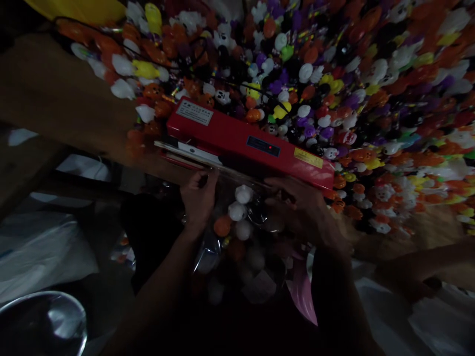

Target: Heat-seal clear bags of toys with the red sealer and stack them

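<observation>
The person's left hand [198, 198] and right hand [297, 207] both grip the top of a clear plastic bag [241, 222] filled with small white and orange toys. The left fingers [203, 182] are pressed together, pinching the bag's upper edge at its left corner. The right fingers are curled over the bag's right corner, but the picture is too dark and blurred to tell just how they close on it.

The bag hangs toward the person, its open edge held up against the near side of a red heat sealer [245, 141] that sits on the counter [55, 104]. The sealer's long axis runs from far left to near right, and the bag's mouth lies along the same line, just beside its slot. The sealer is immediately beyond the fingers of both hands; the left hand is close to the metal bar at the sealer's left end, the right hand sits beneath its right end.

Beyond the sealer, a large heap of small toys [334, 84] in orange, white, purple, yellow and black covers the counter. A round shiny bowl [40, 321] sits at the near left.
</observation>
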`<state>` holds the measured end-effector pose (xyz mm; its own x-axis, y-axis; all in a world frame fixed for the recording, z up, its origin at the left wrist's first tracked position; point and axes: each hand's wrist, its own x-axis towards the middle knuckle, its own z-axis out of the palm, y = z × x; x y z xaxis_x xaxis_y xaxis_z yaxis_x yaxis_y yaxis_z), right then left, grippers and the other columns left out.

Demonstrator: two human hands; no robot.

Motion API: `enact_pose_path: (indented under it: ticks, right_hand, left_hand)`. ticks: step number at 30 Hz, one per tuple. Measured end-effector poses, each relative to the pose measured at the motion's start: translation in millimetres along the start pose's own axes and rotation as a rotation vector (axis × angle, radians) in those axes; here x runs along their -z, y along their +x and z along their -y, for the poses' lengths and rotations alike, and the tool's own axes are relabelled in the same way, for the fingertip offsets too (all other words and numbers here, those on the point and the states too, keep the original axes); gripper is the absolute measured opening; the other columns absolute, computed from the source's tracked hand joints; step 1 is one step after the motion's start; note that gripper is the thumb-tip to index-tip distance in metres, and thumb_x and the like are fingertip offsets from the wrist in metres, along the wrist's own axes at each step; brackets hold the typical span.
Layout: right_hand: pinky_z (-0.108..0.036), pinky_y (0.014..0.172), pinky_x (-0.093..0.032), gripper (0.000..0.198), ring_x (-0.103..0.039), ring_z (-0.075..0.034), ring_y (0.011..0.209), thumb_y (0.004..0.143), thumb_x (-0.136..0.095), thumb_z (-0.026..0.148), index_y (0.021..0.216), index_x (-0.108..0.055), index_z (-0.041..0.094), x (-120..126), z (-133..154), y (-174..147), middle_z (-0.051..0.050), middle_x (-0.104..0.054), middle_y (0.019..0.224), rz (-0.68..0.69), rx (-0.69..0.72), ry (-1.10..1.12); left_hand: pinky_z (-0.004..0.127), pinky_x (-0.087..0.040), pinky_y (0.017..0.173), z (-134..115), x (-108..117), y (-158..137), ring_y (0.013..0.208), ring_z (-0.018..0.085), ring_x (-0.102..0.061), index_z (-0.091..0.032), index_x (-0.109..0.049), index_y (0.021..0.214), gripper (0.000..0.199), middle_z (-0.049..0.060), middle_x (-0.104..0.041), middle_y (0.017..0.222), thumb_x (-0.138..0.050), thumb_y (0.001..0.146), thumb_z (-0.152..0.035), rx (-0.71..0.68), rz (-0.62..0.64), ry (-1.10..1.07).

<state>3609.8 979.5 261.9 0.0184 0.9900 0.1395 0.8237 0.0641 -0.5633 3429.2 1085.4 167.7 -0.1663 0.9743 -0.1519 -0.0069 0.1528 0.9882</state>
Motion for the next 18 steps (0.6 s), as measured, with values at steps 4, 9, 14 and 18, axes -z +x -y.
enact_pose_path:
  ticks: [4, 9, 14, 18]
  right_hand:
    - [-0.03, 0.08, -0.054, 0.024, -0.069, -0.02, 0.089, 0.099, -0.056, 0.033, 0.107, -0.076, 0.021, 14.9, 2.8, 6.0, -0.008, -0.075, 0.101, -0.227, -0.079, -0.078]
    - [-0.026, 0.057, -0.039, 0.031, -0.058, -0.014, 0.06, 0.096, -0.056, 0.037, 0.079, -0.074, 0.019, 21.7, 4.5, -1.8, -0.003, -0.068, 0.068, -0.17, -0.237, -0.216]
    - [-0.025, 0.053, -0.032, 0.03, -0.055, -0.012, 0.055, 0.094, -0.058, 0.036, 0.075, -0.072, 0.018, 24.0, 1.0, -21.3, -0.002, -0.066, 0.065, -0.019, -0.298, -0.233]
    - [-0.024, 0.063, -0.043, 0.025, -0.066, -0.015, 0.075, 0.099, -0.055, 0.033, 0.1, -0.076, 0.02, 16.2, 6.4, -17.6, -0.006, -0.074, 0.092, -0.089, -0.138, -0.146]
  left_hand:
    - [0.024, -0.046, 0.067, -4.8, 2.6, 9.6, 0.069, 0.014, -0.059, -0.017, -0.069, 0.074, 0.023, -0.002, -0.067, 0.068, -0.071, 0.073, -0.04, 0.002, -0.047, 0.029]
    - [0.025, -0.049, 0.071, -5.6, 4.8, 16.4, 0.072, 0.015, -0.062, -0.017, -0.07, 0.075, 0.02, -0.001, -0.07, 0.073, -0.072, 0.073, -0.037, -0.024, -0.014, 0.025]
    - [0.026, -0.048, 0.069, -15.8, 3.1, 17.0, 0.07, 0.016, -0.061, -0.018, -0.067, 0.07, 0.013, 0.0, -0.068, 0.069, -0.069, 0.073, -0.03, 0.003, -0.058, 0.124]
    - [0.026, -0.048, 0.068, -20.8, 2.8, 18.5, 0.07, 0.017, -0.061, -0.017, -0.066, 0.068, 0.012, 0.001, -0.067, 0.069, -0.068, 0.074, -0.027, 0.004, -0.053, 0.176]
